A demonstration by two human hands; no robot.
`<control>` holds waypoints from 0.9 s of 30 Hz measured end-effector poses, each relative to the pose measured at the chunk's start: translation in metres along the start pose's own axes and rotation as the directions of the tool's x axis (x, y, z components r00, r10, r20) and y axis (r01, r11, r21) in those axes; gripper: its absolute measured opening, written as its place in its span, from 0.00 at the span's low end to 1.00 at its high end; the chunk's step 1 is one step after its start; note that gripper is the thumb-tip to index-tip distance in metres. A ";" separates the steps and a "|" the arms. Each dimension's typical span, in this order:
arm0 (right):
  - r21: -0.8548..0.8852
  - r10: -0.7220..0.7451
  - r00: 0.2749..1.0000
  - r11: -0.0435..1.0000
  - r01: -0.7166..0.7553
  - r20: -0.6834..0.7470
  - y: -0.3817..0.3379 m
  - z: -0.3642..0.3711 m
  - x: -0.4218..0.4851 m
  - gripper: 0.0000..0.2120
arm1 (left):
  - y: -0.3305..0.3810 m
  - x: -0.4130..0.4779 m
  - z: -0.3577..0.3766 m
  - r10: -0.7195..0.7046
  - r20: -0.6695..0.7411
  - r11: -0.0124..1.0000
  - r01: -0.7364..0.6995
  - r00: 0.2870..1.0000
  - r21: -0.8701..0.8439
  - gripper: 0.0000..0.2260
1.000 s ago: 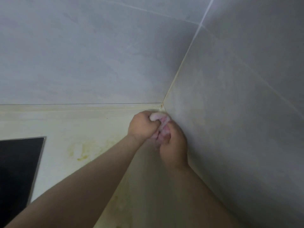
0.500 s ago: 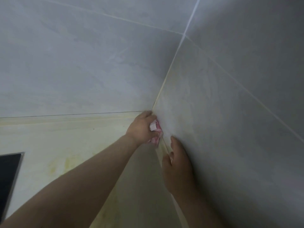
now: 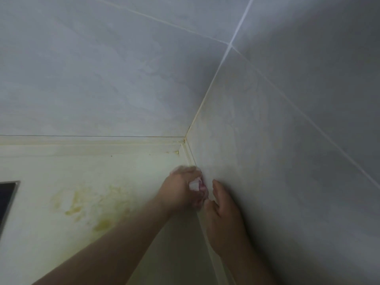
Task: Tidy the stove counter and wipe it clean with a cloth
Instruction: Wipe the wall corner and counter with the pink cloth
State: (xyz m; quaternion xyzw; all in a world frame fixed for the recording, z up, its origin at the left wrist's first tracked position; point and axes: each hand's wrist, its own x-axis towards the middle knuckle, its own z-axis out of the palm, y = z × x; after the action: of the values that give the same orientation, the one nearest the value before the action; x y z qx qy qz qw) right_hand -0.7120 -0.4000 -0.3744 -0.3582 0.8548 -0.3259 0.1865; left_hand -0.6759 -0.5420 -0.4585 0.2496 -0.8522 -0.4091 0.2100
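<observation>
My left hand [image 3: 182, 189] grips a small bunched pink and white cloth [image 3: 197, 185] and presses it into the seam where the pale counter [image 3: 102, 173] meets the right wall. My right hand [image 3: 223, 210] lies just beside it against the right wall's foot, its fingertips close to the cloth; whether they touch it is not visible. Most of the cloth is hidden inside my left fist.
Yellow greasy stains [image 3: 98, 204] mark the counter left of my hands. A corner of the black stove top [image 3: 7, 194] shows at the left edge. Grey tiled walls [image 3: 123, 79] meet in the corner [image 3: 185, 139] behind the hands.
My left hand has dragged the cloth out of the back corner toward me along the right seam. My right hand let go of the cloth a second ago and stays beside it.
</observation>
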 end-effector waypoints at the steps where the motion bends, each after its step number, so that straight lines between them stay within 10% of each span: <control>1: -0.008 -0.010 1.000 1.000 0.010 -0.003 0.001 -0.001 -0.003 0.24 | 0.000 -0.004 0.001 0.004 0.019 1.000 -0.004 1.000 -0.019 0.27; 5: 0.003 0.036 0.999 0.999 -0.036 -0.009 0.010 -0.004 -0.020 0.19 | -0.012 0.010 -0.002 -0.134 0.032 0.965 0.138 0.990 -0.225 0.26; 10: -0.044 0.041 0.999 0.998 -0.041 0.000 0.023 -0.005 -0.039 0.36 | -0.009 0.029 -0.009 -0.314 -0.157 0.920 0.259 0.936 -0.296 0.19; 27: 0.183 0.089 0.993 0.980 -0.073 -0.081 0.002 -0.032 -0.075 0.17 | 0.064 -0.091 0.040 0.019 -0.041 1.000 -0.019 0.999 0.000 0.06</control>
State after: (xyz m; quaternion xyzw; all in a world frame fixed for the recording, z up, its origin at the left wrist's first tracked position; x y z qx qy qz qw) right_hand -0.6804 -0.3304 -0.3460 -0.2900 0.8432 -0.4096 0.1929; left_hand -0.6429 -0.4299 -0.4444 0.2497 -0.8500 -0.4020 0.2316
